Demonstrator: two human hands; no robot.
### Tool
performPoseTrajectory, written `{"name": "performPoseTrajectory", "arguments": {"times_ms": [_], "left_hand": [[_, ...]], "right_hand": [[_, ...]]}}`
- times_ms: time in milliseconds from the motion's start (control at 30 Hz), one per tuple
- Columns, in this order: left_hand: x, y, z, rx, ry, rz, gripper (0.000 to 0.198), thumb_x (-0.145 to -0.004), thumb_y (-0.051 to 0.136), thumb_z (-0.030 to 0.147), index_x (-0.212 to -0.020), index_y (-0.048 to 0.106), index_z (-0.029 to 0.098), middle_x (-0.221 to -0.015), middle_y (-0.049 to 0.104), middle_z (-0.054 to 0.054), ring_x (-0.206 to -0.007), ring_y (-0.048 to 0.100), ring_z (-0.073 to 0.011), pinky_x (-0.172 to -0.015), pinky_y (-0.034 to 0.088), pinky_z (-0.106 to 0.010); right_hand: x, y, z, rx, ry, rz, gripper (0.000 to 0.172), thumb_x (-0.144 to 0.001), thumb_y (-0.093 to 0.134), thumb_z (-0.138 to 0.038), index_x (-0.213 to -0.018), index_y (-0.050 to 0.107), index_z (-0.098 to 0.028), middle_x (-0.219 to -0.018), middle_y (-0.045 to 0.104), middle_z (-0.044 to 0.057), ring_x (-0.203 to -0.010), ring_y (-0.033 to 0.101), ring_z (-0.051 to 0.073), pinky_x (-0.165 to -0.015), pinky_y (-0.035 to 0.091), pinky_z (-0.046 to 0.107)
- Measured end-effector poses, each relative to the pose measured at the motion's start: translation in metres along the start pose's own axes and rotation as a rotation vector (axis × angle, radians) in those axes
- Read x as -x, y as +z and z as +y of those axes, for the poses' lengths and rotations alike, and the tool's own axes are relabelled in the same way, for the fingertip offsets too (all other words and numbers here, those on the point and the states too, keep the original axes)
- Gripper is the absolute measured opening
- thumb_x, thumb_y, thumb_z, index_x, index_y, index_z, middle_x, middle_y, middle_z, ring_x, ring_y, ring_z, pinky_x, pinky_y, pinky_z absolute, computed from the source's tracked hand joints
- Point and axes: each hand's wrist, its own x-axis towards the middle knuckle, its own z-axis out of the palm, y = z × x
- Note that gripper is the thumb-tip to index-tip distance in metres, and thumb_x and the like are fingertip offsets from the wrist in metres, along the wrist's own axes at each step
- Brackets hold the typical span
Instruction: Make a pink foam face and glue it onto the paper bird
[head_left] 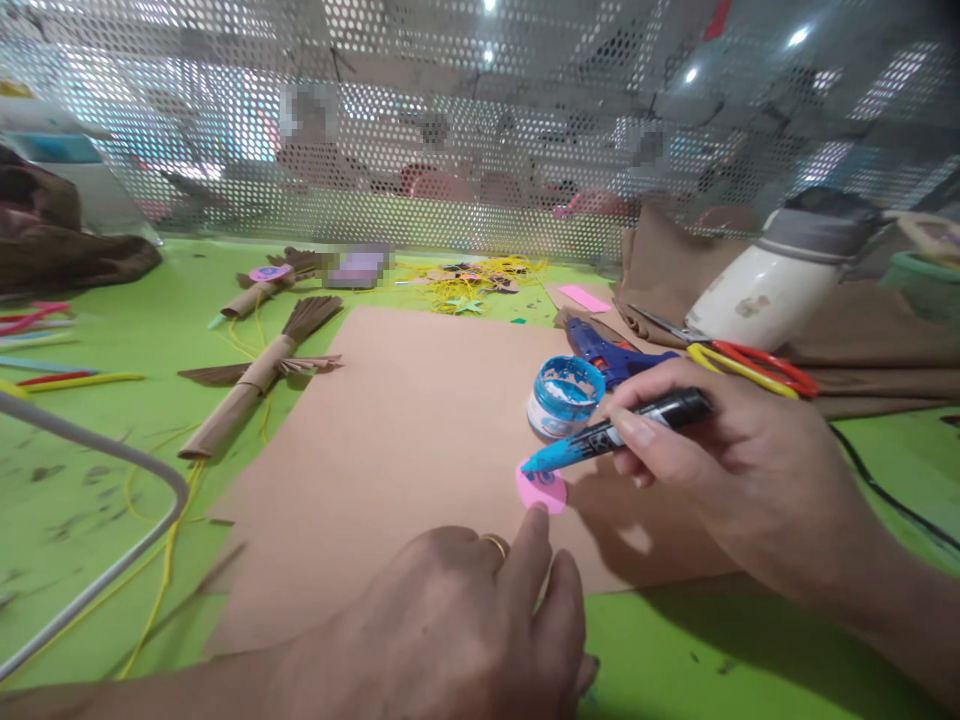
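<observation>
My right hand (697, 450) grips a marker pen (600, 436) with a black end and a blue-smeared front. The pen's tip touches a small pink paper oval (546, 494) that bears blue swirl lines. My left hand (480, 620) is low in the middle, palm down, its index fingertip pressing the lower edge of the oval. The other left fingers are loosely bent and partly hidden. Beneath the oval lies a large sheet of brown paper (405, 430). Just behind the pen stands an open jar of blue paint (562, 400).
Behind the jar lie a blue glue gun (604, 350) and red-and-yellow scissors (750, 365), beside a tipped white bottle (765, 280). Rolled brown-paper figures (251, 390) with yellow strings lie left. A white bent rod (161, 465) crosses the left foreground. A perforated metal screen (450, 130) closes the back.
</observation>
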Motion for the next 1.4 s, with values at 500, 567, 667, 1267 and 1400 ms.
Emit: {"name": "performPoseTrajectory", "arguments": {"times_ms": [500,567,667,1267,1400], "left_hand": [[-0.0014,-0.002,-0.0002,0.002,0.008,-0.009,0.025,-0.092,0.037,0.03,-0.086,0.055,0.014,-0.101,0.064,-0.011,-0.049,0.051,-0.0132,-0.041,0.039,-0.029],[-0.0004,-0.0021,0.0003,-0.002,0.001,-0.009,0.024,-0.092,0.038,0.03,-0.085,0.055,0.014,-0.1,0.064,-0.011,-0.048,0.05,-0.0125,-0.041,0.038,-0.028],[0.0017,-0.0005,0.0013,0.018,-0.002,0.001,0.024,-0.092,0.038,0.03,-0.085,0.054,0.014,-0.098,0.064,-0.011,-0.048,0.05,-0.0119,-0.042,0.038,-0.028],[-0.0007,-0.0011,0.0005,-0.004,0.001,-0.002,0.027,-0.093,0.034,0.028,-0.086,0.056,0.015,-0.1,0.064,-0.011,-0.048,0.048,-0.0135,-0.042,0.037,-0.03],[-0.0009,-0.0005,0.0003,0.004,0.006,0.023,0.026,-0.092,0.034,0.029,-0.088,0.057,0.016,-0.101,0.064,-0.009,-0.048,0.048,-0.0151,-0.04,0.036,-0.031]], "right_hand": [[-0.0015,-0.0013,0.001,0.008,0.06,0.026,0.01,-0.083,0.053,-0.032,-0.081,0.059,-0.024,-0.059,0.058,-0.004,-0.055,0.056,0.012,-0.051,0.043,0.024],[-0.0018,-0.0005,0.0008,0.007,0.05,0.021,0.009,-0.083,0.053,-0.031,-0.082,0.058,-0.024,-0.059,0.058,-0.004,-0.056,0.057,0.012,-0.052,0.043,0.024],[-0.0027,0.0011,0.0013,0.005,0.031,0.004,0.006,-0.083,0.052,-0.027,-0.081,0.057,-0.025,-0.06,0.059,-0.005,-0.056,0.057,0.011,-0.053,0.044,0.022],[-0.0031,0.0031,0.0086,-0.057,-0.02,0.061,0.004,-0.081,0.055,-0.025,-0.081,0.058,-0.026,-0.058,0.06,-0.01,-0.049,0.055,0.005,-0.049,0.044,0.014],[-0.0042,0.0029,0.0088,-0.028,-0.007,0.079,0.007,-0.081,0.055,-0.029,-0.078,0.058,-0.025,-0.054,0.057,-0.008,-0.049,0.054,0.008,-0.047,0.043,0.019]]}}
